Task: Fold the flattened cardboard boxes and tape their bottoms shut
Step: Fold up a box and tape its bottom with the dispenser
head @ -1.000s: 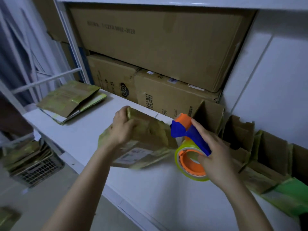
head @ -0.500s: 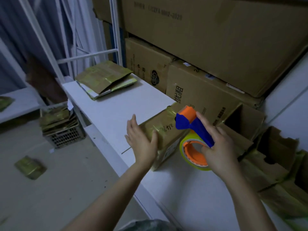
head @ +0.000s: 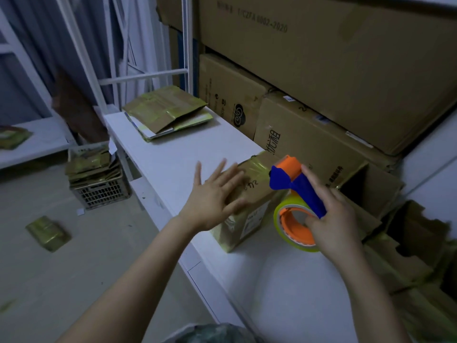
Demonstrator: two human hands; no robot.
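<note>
The left hand (head: 215, 194) lies flat, fingers spread, on the taped cardboard box (head: 249, 194). Just beside it, the right hand (head: 331, 219) grips the tape dispenser (head: 294, 191).

Under my left hand (head: 215, 199) the box (head: 249, 194) is matt brown cardboard, banded with glossy yellowish tape. My right hand (head: 331, 219) grips a smooth blue-and-orange plastic dispenser (head: 294, 184). Beneath both, the shelf (head: 188, 154) looks smooth, white, matt.

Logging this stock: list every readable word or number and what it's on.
"CZFA 0002-2020": top carton, characters before it blurred.
Large Chinese characters: lower carton, too blurred to read.
Handwriting and printed label: small box, unreadable.
</note>
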